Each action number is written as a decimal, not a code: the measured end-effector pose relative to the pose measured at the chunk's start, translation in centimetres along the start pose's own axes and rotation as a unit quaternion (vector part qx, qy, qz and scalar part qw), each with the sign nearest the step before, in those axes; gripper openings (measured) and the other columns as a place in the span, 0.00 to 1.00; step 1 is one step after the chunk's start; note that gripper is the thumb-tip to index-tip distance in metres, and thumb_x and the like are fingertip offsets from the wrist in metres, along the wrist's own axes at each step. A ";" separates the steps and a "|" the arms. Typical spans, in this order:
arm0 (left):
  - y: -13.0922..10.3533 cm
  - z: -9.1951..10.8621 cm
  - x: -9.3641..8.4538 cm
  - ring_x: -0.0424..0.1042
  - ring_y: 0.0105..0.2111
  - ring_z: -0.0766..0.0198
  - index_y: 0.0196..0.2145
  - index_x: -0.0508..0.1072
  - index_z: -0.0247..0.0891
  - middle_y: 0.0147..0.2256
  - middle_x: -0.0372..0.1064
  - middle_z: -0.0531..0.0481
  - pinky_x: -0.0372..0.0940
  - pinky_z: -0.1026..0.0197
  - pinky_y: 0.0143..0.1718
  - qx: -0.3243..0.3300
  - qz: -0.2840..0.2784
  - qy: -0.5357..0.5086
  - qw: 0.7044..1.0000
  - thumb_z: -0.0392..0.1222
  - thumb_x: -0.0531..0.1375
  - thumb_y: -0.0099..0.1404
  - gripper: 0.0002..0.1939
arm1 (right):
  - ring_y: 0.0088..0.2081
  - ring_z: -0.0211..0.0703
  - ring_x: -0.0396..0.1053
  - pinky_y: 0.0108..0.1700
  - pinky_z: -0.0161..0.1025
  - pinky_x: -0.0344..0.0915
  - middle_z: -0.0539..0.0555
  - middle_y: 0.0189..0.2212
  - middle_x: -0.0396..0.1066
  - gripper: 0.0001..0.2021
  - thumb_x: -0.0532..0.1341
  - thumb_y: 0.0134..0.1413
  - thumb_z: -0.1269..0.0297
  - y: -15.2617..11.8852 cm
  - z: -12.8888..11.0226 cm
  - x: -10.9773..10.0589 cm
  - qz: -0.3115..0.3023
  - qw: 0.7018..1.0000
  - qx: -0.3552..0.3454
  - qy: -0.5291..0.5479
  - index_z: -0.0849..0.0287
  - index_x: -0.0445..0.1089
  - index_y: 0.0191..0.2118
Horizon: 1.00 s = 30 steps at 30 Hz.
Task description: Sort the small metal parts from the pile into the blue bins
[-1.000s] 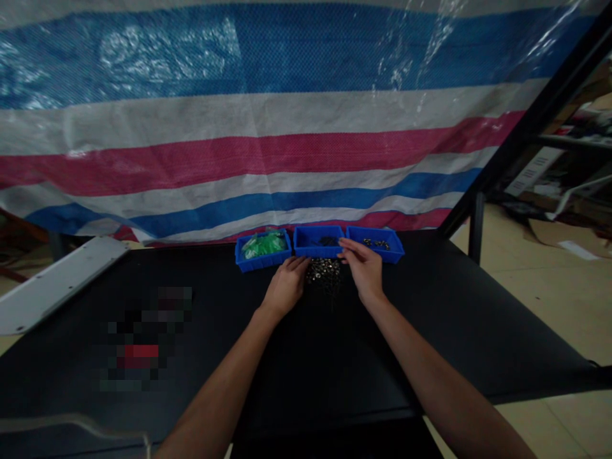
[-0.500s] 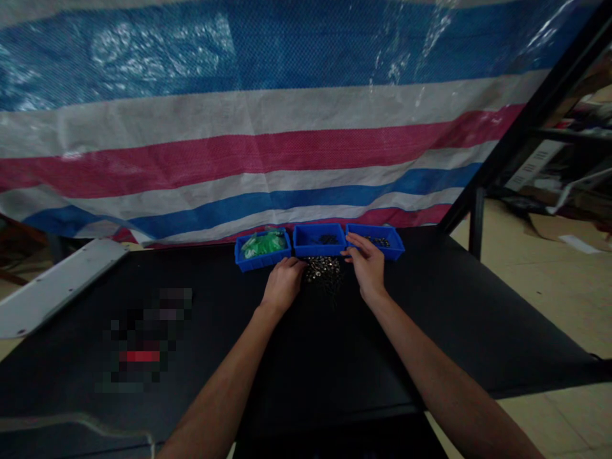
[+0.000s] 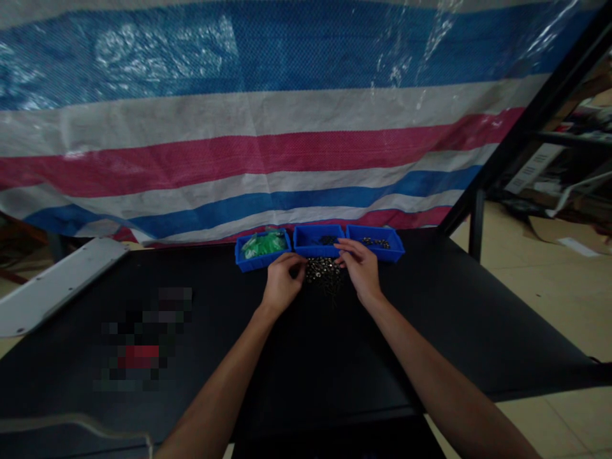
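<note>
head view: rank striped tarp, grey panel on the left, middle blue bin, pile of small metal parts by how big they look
1. striped tarp, fills the top half.
2. grey panel.
3. middle blue bin and pile of small metal parts: about alike; hands cover the pile's edges, so no ranking.

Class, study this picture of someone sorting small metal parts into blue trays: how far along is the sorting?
Done: the right blue plastic tray holds a few shiny metal pieces, the middle blue tray some dark ones, and the left blue tray green bags. In hand: the left hand and right hand are both at the heap of small shiny metal parts on the black table. Left: most of that heap is unsorted.
</note>
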<state>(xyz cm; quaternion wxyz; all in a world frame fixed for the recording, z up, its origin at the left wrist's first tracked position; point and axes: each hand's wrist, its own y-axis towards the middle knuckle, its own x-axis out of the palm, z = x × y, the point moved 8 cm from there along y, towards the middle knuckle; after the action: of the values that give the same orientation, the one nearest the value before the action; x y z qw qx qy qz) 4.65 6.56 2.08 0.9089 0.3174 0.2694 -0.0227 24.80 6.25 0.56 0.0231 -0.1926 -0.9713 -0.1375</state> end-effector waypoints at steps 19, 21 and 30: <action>-0.3 -1.6 0.4 0.73 0.24 0.65 0.27 0.75 0.34 0.24 0.74 0.50 0.64 0.67 0.26 -0.163 0.014 -0.202 0.966 0.50 0.69 0.56 0.15 | 0.29 0.39 0.75 0.37 0.39 0.74 0.51 0.30 0.79 0.10 0.72 0.41 0.64 -2.5 -0.2 4.9 -0.252 0.965 0.056 0.054 0.57 0.80 0.35; -0.3 -1.4 0.5 0.73 0.24 0.65 0.27 0.75 0.34 0.24 0.74 0.50 0.64 0.67 0.26 -0.162 0.007 -0.208 0.965 0.51 0.69 0.55 0.16 | 0.29 0.38 0.75 0.36 0.38 0.73 0.52 0.31 0.80 0.10 0.72 0.42 0.64 -2.5 -0.1 5.0 -0.260 0.961 0.064 0.065 0.57 0.80 0.34; -0.2 -1.6 1.0 0.74 0.25 0.63 0.28 0.75 0.35 0.24 0.74 0.50 0.66 0.65 0.28 -0.170 -0.011 -0.255 0.952 0.53 0.69 0.54 0.17 | 0.25 0.38 0.74 0.32 0.37 0.72 0.52 0.26 0.79 0.13 0.74 0.37 0.61 -2.4 0.7 4.8 -0.246 0.961 0.103 0.069 0.58 0.79 0.33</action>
<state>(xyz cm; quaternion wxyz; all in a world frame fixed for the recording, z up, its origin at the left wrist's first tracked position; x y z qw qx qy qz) 4.71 7.49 0.39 0.9876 0.1386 0.0320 -0.0671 19.46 6.09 -0.28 0.0749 0.0659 -0.9937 -0.0512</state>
